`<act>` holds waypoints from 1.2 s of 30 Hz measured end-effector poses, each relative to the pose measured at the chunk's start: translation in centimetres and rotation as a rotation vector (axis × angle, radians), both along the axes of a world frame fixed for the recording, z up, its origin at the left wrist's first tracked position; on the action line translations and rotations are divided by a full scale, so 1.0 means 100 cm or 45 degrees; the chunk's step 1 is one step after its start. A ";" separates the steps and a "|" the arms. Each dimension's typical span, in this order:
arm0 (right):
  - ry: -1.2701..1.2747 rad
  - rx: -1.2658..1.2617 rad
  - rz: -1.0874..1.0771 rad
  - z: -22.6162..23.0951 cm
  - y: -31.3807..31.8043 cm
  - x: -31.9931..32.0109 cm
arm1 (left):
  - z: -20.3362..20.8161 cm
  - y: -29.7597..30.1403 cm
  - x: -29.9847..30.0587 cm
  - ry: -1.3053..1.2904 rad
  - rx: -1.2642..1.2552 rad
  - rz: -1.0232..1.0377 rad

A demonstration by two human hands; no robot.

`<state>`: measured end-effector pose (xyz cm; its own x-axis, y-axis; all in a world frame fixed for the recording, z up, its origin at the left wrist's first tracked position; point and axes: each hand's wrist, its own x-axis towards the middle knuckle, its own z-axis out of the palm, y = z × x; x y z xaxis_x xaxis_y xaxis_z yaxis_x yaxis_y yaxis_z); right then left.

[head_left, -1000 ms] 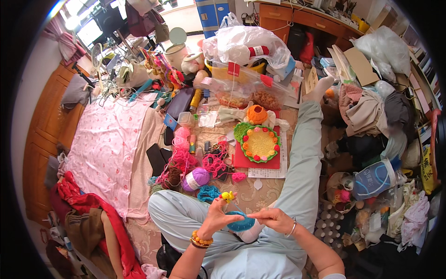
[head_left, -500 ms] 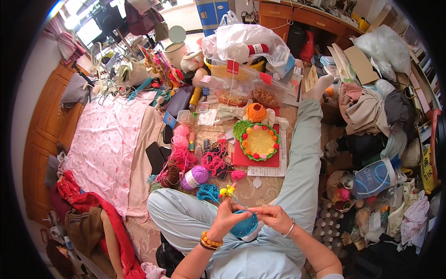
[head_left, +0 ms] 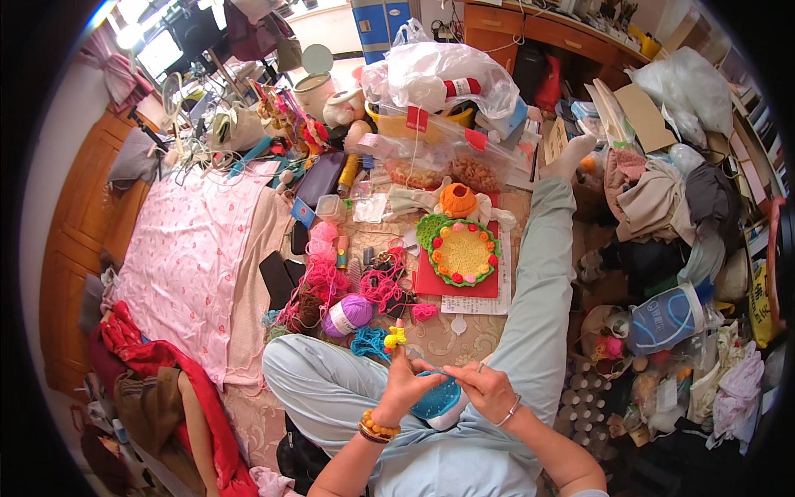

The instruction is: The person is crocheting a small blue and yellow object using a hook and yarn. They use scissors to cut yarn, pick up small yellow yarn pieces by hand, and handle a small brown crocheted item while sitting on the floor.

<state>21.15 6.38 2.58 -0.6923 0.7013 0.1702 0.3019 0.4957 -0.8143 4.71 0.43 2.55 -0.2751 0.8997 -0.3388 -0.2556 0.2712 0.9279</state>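
My left hand grips the edge of a blue crocheted piece with a white lower part, held above my lap. A yellow knitted ornament sits on its raised index finger, and blue yarn runs from there toward the work. My right hand is pinched at the piece's upper edge, around what looks like a thin crochet hook, mostly hidden by the fingers. Beyond my left hand lies a loose heap of blue yarn, beside a purple yarn ball.
Tangled pink yarn lies ahead on the patterned rug. A yellow crocheted round with a flowered green rim rests on a red folder. A pink cloth covers the left side; small bottles and clothes crowd the right.
My right hand has shifted slightly left, closer to my left hand. The blue piece has turned a little, showing more of its white part.
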 end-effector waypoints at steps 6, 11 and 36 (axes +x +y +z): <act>-0.039 0.070 0.086 0.001 0.004 0.000 | -0.003 -0.001 -0.007 -0.167 -0.003 -0.068; 0.134 -0.012 0.025 -0.014 0.004 -0.004 | -0.015 -0.007 0.000 0.232 0.080 -0.069; 0.084 -1.549 0.061 0.002 0.020 0.001 | -0.008 -0.010 -0.011 0.907 0.132 -0.451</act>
